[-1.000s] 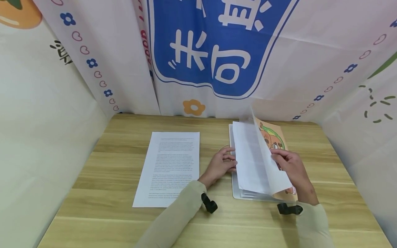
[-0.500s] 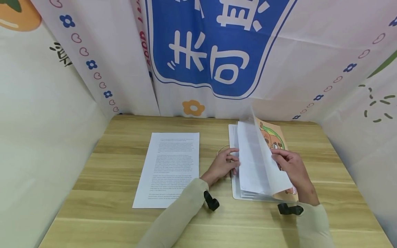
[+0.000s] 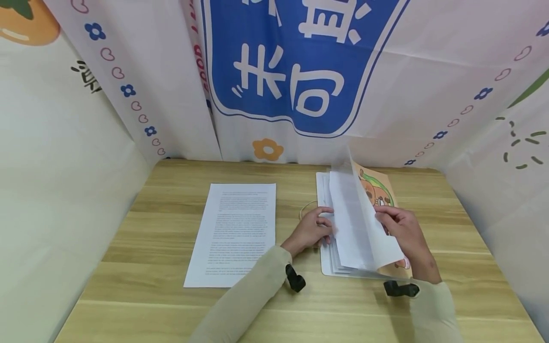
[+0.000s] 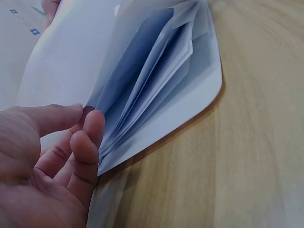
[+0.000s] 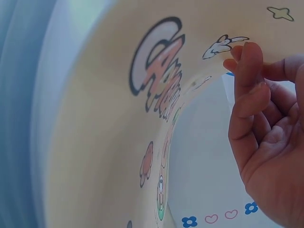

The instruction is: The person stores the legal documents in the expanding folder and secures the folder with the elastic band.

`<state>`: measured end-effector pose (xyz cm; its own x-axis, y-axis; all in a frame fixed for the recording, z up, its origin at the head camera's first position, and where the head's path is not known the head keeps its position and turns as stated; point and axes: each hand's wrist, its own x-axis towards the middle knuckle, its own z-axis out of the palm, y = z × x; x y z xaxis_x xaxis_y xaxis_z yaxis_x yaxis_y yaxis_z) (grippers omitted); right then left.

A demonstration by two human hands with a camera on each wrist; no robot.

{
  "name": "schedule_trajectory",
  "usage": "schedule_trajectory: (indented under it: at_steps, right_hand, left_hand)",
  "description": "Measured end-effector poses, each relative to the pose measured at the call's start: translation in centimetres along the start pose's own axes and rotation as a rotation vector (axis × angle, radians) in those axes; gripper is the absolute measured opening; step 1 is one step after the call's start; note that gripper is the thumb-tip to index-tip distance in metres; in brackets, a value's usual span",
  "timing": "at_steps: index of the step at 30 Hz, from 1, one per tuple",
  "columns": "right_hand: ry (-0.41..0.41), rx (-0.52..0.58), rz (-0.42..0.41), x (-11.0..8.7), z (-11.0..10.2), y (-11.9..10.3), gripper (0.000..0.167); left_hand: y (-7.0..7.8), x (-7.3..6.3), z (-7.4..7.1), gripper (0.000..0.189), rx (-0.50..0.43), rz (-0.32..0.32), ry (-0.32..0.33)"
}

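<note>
- The folder, the thing being worked on, lies at 2 o'clock on the tabletop, as the person sees it.
- The left hand, at the folder's 9 o'clock, pinches the near edge of a white sheet between thumb and forefinger; its remaining fingers curl loosely.
- The right hand, at the folder's 3 o'clock, appears to pinch the edge of the illustrated cover, which bows upward.
- The inner pages fan apart beneath the left hand's sheet, so a light fingertip feel is probably the best way to part one layer from the next.
- Good practice here: hold the cover steady towards 3 o'clock, without creasing its curve, and lift the sheet's edge gently rather than tugging.
- Gripping too deep could catch two layers at once; checking the edge before pulling seems wise.
- A thin cord loops at the folder's 9 o'clock, near the left hand; best kept from snagging.
- The printed sheet lies flat, well apart at the folder's 9 o'clock, and needs guarding from the left sleeve.
</note>
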<state>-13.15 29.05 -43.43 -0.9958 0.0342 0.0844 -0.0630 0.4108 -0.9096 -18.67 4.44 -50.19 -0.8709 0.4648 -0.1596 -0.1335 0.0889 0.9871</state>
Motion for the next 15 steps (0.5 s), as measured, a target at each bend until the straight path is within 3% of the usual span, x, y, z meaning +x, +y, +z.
schedule_trajectory:
  at_steps: [8,15]
  right_hand:
    - [-0.01,-0.003,-0.054,0.3,0.0,0.4,0.03]
    - [-0.014,0.012,-0.062,0.3,-0.1,0.5,0.029]
  left_hand:
    - [0.1,-0.2,0.0,0.051,0.062,-0.002,0.0]
    - [0.2,-0.5,-1.1,0.043,0.179,0.052,0.027]
